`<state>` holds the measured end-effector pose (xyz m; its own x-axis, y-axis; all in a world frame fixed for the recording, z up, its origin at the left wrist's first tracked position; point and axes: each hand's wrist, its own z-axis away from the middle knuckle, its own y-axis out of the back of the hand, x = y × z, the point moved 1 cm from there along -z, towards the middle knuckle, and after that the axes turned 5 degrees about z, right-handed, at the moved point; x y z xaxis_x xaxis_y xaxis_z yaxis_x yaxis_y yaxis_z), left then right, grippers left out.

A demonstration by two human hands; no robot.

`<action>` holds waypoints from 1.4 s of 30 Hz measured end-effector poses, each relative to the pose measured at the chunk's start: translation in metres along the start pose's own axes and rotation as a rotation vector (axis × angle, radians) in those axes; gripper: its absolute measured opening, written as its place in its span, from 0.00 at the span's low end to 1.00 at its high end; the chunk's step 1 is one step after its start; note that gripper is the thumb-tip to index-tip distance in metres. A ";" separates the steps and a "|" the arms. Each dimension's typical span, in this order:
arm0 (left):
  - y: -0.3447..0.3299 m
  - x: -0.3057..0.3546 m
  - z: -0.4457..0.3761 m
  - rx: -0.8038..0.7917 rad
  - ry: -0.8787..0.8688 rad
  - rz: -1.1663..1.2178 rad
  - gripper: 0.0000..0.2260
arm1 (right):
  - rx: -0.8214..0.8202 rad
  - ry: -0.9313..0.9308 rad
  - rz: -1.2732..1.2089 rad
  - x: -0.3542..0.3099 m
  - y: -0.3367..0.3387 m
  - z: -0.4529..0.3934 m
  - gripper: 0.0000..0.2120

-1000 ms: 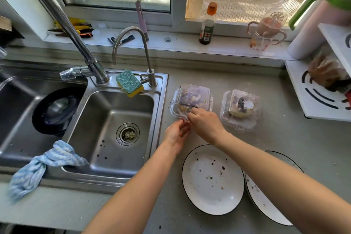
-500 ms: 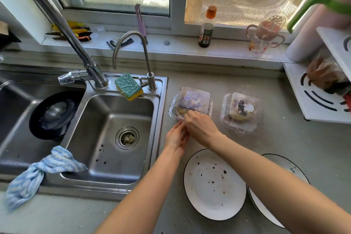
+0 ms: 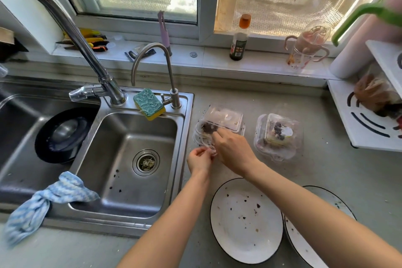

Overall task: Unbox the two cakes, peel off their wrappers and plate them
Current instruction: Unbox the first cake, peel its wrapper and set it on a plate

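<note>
Two clear plastic cake boxes stand on the grey counter beside the sink. The left box (image 3: pixel 221 118) has its lid tipped up and back, and a dark-topped cake (image 3: pixel 207 128) shows inside. My left hand (image 3: pixel 199 160) pinches the box's front rim. My right hand (image 3: pixel 233 151) holds the lid's front edge, fingers over the cake. The right box (image 3: pixel 278 136) is closed with a cake inside. Two white black-rimmed plates with crumbs lie nearer me, the left plate (image 3: pixel 245 220) in full view and the right plate (image 3: pixel 304 250) partly under my forearm.
A steel double sink (image 3: pixel 139 159) lies to the left, with a sponge (image 3: pixel 149 104), two taps and a blue cloth (image 3: pixel 45 200) on its edge. A white rack (image 3: pixel 361 122) stands at the right. On the windowsill stand a bottle (image 3: pixel 240 39) and a cup (image 3: pixel 309 48).
The left box's lid has gone from closed to lifted up and back, which uncovers the cake. Both hands stay at the box's front edge.
</note>
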<state>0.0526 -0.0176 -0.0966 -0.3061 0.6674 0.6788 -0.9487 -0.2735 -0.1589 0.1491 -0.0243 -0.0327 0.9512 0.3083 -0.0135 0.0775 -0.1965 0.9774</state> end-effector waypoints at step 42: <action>-0.007 0.013 0.017 -0.124 0.078 -0.472 0.12 | -0.379 -0.354 -0.293 0.126 0.016 -0.076 0.20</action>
<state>0.0569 -0.0189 -0.0743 0.1586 0.7496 0.6426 -0.9861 0.1523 0.0657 0.2476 0.0821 -0.0026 0.9530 -0.0423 -0.3000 0.3018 0.2160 0.9286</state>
